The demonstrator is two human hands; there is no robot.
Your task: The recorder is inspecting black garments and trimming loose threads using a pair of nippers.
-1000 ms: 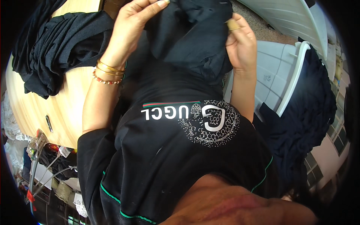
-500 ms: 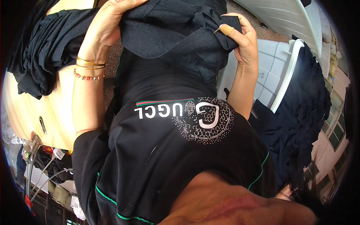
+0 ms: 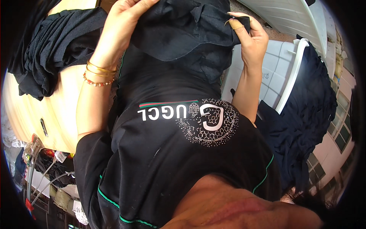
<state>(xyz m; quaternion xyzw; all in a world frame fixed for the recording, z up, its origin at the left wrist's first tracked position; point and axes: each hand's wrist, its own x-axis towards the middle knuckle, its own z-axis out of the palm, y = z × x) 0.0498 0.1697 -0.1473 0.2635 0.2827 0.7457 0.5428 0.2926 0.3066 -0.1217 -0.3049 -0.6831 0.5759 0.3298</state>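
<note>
We hold a dark, crumpled cotton garment up at chest height, left hand and right hand set apart, each pinching an edge; a loosened pinch could drop it clear of the pale wooden table.

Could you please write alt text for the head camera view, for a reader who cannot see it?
Seen from above, a person's left hand and right hand both grip a dark garment held up in front of their chest. A pile of dark cloth lies on a wooden table to the left; a white plastic chair draped with dark fabric stands to the right.
</note>
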